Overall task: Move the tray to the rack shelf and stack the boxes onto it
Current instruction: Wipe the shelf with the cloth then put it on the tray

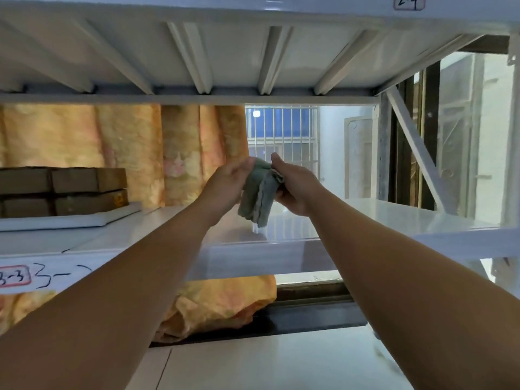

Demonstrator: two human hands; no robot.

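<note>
Above the rack shelf [394,220], both hands, left [230,178]; right [295,187], grip a folded green cloth [260,192].

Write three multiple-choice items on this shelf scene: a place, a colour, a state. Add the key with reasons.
1. Where is the white tray?
A. on the floor
B. on the rack shelf, far left
C. held aloft

2. What colour is the cloth?
A. red
B. black
C. grey-green

3. How do the boxes stand?
A. stacked two high on the tray
B. scattered on the shelf
C. in the hands

Key: 1 B, it lies there left of the arms; 2 C, seen where the left hand and right hand grip it; 3 A, two layers show.
</note>
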